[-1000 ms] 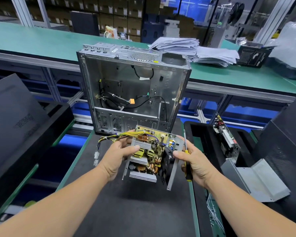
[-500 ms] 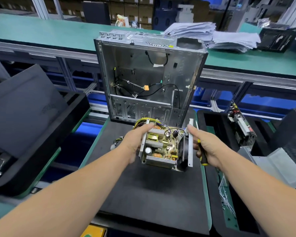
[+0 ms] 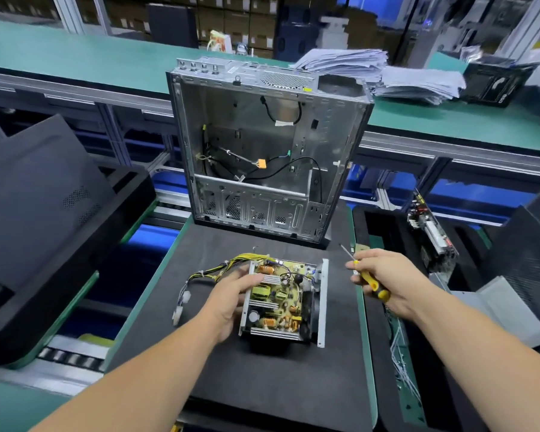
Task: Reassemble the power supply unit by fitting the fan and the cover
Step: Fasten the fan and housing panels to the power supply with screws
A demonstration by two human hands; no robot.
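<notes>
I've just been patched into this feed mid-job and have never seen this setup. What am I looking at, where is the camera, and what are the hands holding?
There is no machine here: a person works with bare hands, and the single camera sits on their head, looking forward and down. On the black mat lies the open power supply unit, its circuit board exposed with no cover on, and a bundle of yellow wires trails off its left side. The left hand rests on the unit's left edge. The right hand is off to the right, clear of the unit, gripping a yellow-handled screwdriver. Behind stands an emptied computer case, open toward the camera.
</notes>
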